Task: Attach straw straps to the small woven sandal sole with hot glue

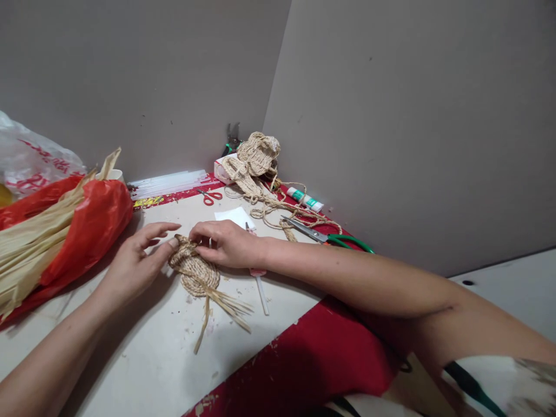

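Note:
A small woven straw piece (pixel 197 278), rounded and slipper-like, lies on the pale board in front of me. Loose straw ends (pixel 230 310) fan out from its lower edge. My right hand (pixel 223 243) pinches its upper right part, thumb and fingers bent over the rim; the exact strand between them is hidden. At the upper left edge, my left hand (pixel 141 252) touches the piece with the thumb, its index finger stretched out above and apart. A thin tool with a white shaft (pixel 262 296) lies right of the piece, partly under my right wrist.
Dried husks (pixel 43 231) fill a red plastic bag (pixel 104 211) on the left. Clear sticks (pixel 169 184) and red-handled scissors (pixel 211 198) lie behind. Woven straw pieces (pixel 258 153), pruning shears (pixel 232 139), a tube (pixel 305 200) and green-handled scissors (pixel 324 236) sit near the grey wall (pixel 391 116).

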The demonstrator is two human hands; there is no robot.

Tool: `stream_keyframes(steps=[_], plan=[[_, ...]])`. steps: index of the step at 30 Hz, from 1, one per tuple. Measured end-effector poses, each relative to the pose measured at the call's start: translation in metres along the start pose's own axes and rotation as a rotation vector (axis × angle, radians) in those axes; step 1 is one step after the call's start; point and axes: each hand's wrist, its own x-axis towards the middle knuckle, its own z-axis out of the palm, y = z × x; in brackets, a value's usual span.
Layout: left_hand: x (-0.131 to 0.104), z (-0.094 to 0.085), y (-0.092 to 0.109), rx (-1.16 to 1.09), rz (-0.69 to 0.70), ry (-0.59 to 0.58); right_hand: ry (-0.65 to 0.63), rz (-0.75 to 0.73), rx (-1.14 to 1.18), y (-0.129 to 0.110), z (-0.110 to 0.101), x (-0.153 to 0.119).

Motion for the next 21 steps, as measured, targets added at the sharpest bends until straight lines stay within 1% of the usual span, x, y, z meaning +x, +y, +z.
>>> stream_keyframes(steps=[2,3,5,7,10,12,14,16,19,21], plan=[[0.001,0.007,0.0,0.068,0.127,-0.071,0.019,0.017,0.031,0.001,0.0,0.0],[0.001,0.01,-0.002,0.086,0.176,-0.087,0.026,0.02,0.044,0.001,0.001,0.0],[0.002,0.014,-0.006,0.112,0.227,-0.081,0.034,0.023,0.084,0.002,0.0,-0.001],[0.002,0.015,-0.01,0.131,0.247,-0.032,0.063,0.032,0.136,0.003,-0.001,-0.002],[0.001,0.014,-0.013,0.121,0.202,-0.002,0.159,0.091,0.164,0.003,-0.004,-0.006],[0.0,0.013,-0.012,0.089,0.141,-0.009,0.195,0.178,0.139,0.002,-0.005,-0.008],[-0.001,0.013,-0.009,0.031,0.066,-0.016,0.16,0.276,0.101,-0.001,-0.005,-0.01],[-0.002,0.012,-0.006,-0.034,-0.004,-0.031,0.086,0.347,0.063,-0.003,-0.004,-0.009],[-0.003,0.008,-0.003,-0.11,-0.059,-0.05,-0.002,0.408,0.044,-0.005,-0.001,-0.004],[-0.003,0.003,-0.004,-0.166,-0.083,-0.055,-0.046,0.428,0.07,-0.006,0.002,-0.001]])
